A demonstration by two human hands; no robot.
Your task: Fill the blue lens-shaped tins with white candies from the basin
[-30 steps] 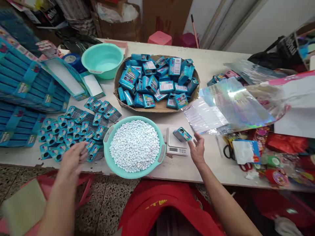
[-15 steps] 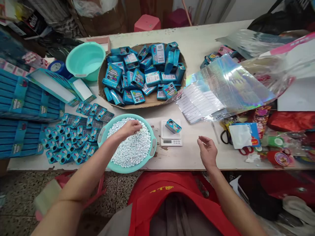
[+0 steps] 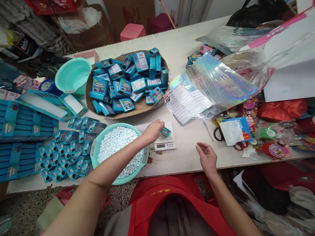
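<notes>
Blue candy box (image 3: 165, 131) is set on a digital scale (image 3: 169, 145), immediately beside the bunched fingertips of the left hand (image 3: 154, 130); whether anything is pinched there cannot be told. The right hand (image 3: 207, 156), loosely curled and unoccupied, is held over the tabletop (image 3: 183, 164), apart from the box. Half a second earlier, the left hand was positioned above the bowl (image 3: 128, 180) of white sweets (image 3: 115, 141); the box has been kept on the scale.

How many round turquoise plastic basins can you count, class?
2: the near basin holds small white pellets; the far basin stands left of the brown cardboard tray. Others might be hidden.
</notes>
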